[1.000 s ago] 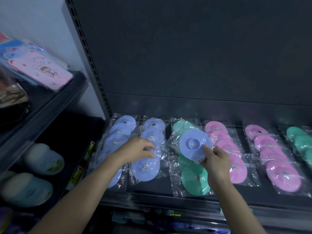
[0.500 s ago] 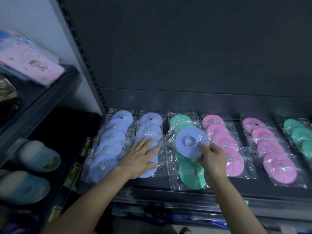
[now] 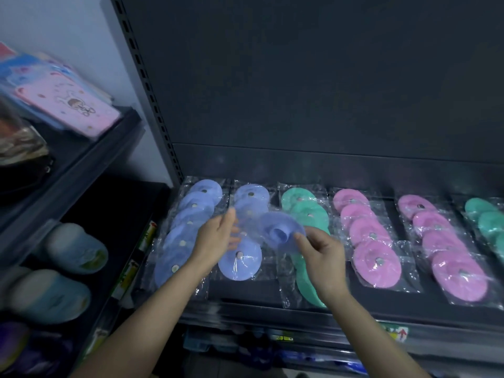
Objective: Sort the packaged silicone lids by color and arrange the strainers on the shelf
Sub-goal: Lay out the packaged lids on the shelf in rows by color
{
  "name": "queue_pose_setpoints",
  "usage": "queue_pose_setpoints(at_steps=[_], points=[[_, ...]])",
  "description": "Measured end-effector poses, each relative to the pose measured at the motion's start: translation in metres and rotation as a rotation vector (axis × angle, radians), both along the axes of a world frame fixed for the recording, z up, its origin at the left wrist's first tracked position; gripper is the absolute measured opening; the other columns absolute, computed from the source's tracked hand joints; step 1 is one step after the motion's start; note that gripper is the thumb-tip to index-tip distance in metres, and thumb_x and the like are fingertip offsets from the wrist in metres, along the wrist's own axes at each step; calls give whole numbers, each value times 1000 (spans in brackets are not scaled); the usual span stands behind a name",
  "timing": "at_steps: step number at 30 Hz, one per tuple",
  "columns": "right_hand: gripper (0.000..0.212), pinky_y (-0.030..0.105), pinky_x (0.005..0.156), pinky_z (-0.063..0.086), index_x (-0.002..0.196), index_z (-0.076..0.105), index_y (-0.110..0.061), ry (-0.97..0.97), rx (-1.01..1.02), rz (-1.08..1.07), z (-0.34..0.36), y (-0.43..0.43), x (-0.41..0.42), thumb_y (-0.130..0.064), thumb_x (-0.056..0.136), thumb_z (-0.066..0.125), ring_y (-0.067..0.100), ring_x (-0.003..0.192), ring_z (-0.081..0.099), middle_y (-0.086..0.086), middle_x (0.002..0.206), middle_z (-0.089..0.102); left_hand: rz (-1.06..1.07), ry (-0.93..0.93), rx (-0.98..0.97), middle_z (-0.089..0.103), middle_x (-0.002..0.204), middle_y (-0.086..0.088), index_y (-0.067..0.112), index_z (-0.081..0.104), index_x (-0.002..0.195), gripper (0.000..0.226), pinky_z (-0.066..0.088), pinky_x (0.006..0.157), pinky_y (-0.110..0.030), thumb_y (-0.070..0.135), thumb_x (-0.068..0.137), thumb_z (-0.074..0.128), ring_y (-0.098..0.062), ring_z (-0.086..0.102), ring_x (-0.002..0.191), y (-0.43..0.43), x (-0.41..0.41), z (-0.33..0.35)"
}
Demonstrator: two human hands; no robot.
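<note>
Sorting well advanced here. A wrapped blue lid [image 3: 281, 231] is held up over the shelf [image 3: 245, 291], just above the second blue row [image 3: 240, 264] and beside the green row [image 3: 308, 211]. Its right edge is pinched by the right hand [image 3: 323, 259], thumb and fingers curled on the wrapper. The left hand [image 3: 215, 240] is raised at the wrapper's left side, thumb up, fingers toward the film. It is smeared by motion, so whether the film is gripped or only touched cannot be told.

Done so far, judged from the layout: two blue rows are set at the left, the first blue row [image 3: 188, 230] nearest the upright. Then come the green, then the pink rows [image 3: 365, 236], each overlapped front to back. A far green row [image 3: 488, 219] is cut off at the right edge. No stray colour is seen within any row.

Left to do: the held lid is to be laid into a blue row, most likely the second one, right below it. The two green rows are parted by the pinks and may need to be brought together. Strainers cannot be made out anywhere on this shelf, so that half of the task is judged not yet begun, or out of view.
</note>
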State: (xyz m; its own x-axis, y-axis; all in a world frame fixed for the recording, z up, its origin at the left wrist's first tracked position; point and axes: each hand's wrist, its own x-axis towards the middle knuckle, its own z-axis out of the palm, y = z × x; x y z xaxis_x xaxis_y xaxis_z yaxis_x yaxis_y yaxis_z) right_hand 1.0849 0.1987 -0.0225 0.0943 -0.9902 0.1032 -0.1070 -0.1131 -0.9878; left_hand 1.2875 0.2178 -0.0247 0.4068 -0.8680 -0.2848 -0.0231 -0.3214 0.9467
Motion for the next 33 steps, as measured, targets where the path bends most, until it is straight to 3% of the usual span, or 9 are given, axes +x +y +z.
queue_pose_setpoints(at_steps=[3,5,8,14,17,23,26,29,33], points=[[26,14,84,49,94,74,-20,42,-225,201,3,5,9,2,83,65,-2,90,66,-16,94,72,27,415,167,72,89,-19,5,67,89,52,58,63,-31,53,92,48,-29,72,80,3,16,10],[27,19,95,47,100,73,-10,171,-381,338,-1,1,8,7,80,64,6,103,64,-6,102,70,-14,442,138,72,88,-16,5,68,87,26,58,63,-27,31,88,63,-21,72,74,11,27,10],[43,36,97,48,99,73,-4,415,-582,481,-11,-8,3,23,66,67,22,108,64,5,105,71,-52,203,81,67,89,-11,5,63,99,23,56,59,-21,-2,78,71,-16,68,70,23,31,1],[50,42,82,56,107,71,-9,861,-890,695,-23,-11,0,12,62,75,31,101,67,14,115,67,-229,-529,26,59,101,-7,7,65,103,33,49,76,-20,-7,73,70,-21,62,85,32,24,-17],[43,40,84,55,114,68,-13,940,-896,689,-22,-5,1,0,73,69,31,105,65,14,122,64,-241,-702,-50,52,98,-3,7,66,102,30,40,66,-4,-8,76,64,-11,57,71,36,23,-21],[53,45,89,53,118,66,-13,904,-799,656,-20,7,14,3,67,73,32,113,61,14,126,62,-192,-776,-157,52,96,-3,5,67,99,26,43,75,-14,-7,76,67,-19,59,76,33,21,-25],[50,47,112,29,137,48,-21,974,-687,707,-25,11,30,-24,89,59,34,136,37,14,144,44,-171,-750,-184,50,96,-1,4,66,99,26,48,81,-25,-7,76,68,-22,62,79,31,16,-30],[59,43,117,1,147,23,-34,1134,-566,753,-39,10,42,-46,94,45,29,146,5,9,158,13,-152,-834,-222,53,103,-3,6,65,103,26,49,84,-29,-3,79,66,-19,60,87,35,19,-36],[59,42,117,-4,147,18,-41,1198,-549,697,-48,3,46,-53,93,39,25,146,-1,2,160,6,-116,-969,-260,58,119,-9,7,65,112,29,44,93,-27,0,84,62,-25,58,109,43,30,-40]])
